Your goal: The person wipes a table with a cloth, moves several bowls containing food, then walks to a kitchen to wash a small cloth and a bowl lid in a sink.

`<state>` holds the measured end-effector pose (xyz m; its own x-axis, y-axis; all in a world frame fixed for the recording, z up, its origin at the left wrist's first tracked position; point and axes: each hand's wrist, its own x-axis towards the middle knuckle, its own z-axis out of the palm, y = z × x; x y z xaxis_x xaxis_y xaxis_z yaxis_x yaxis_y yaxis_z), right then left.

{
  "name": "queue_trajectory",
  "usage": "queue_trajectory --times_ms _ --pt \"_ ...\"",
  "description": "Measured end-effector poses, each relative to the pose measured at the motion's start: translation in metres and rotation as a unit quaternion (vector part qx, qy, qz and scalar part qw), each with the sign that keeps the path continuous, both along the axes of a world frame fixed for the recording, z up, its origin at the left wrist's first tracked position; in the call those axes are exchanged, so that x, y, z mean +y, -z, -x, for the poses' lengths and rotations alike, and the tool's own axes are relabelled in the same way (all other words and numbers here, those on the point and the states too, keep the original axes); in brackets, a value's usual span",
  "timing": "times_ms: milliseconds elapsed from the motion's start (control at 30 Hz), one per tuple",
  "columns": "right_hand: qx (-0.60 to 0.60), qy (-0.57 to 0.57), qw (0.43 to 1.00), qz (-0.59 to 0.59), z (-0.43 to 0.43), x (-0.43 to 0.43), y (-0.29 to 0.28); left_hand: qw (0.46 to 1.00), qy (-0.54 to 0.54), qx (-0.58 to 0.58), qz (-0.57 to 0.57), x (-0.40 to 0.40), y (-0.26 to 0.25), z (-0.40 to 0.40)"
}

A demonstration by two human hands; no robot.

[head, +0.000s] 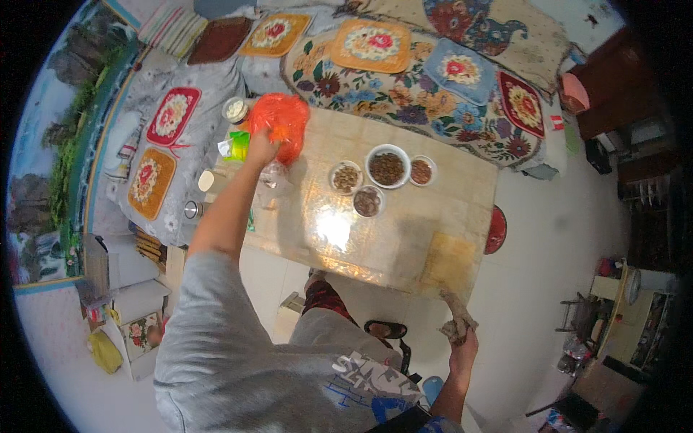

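At the table's far left corner, my left hand [263,149] is on a crumpled red plastic bag [287,116], its fingers curled against the film. Just below that hand lies a clear plastic bag or wrap [275,176]. My right hand [464,354] hangs off the table's near right side, gripping a bunched grey-brown cloth [460,325] with one end sticking up. Mid-table, a larger white bowl [387,184] of brown pieces is grouped with several smaller bowls, including a bowl of light brown pieces [346,178] and a bowl of reddish pieces [421,170].
Left of the red bag are a jar with white contents [235,110], a green packet [238,146], a cream-lidded container [208,181] and a metal-capped bottle [193,209]. A sofa [400,97] borders the far side of the table [303,227]. A red stool [496,230] stands at right.
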<state>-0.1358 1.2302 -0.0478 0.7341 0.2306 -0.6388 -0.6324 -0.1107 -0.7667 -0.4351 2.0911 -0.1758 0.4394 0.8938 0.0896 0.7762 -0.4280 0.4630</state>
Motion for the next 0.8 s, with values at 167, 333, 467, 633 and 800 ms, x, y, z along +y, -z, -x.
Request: queue_trajectory --times_ms 167,333,467,633,800 --pt "0.037 -0.014 0.998 -0.040 0.041 -0.007 0.012 0.988 -0.008 0.068 -0.137 0.107 0.032 -0.013" --pt "0.041 0.025 0.991 0.122 0.062 0.071 -0.040 0.993 0.084 0.023 -0.078 0.142 0.031 -0.012" --pt "0.010 0.039 0.992 0.123 0.087 0.084 -0.055 0.969 0.176 0.113 0.133 0.052 -0.007 -0.059" --pt "0.021 0.050 0.987 0.151 0.083 0.066 -0.031 0.869 0.312 0.143 0.356 -0.044 -0.129 -0.029" --pt "0.025 0.039 0.980 0.191 0.076 0.074 -0.024 0.975 0.200 0.075 0.055 -0.037 -0.181 -0.019"
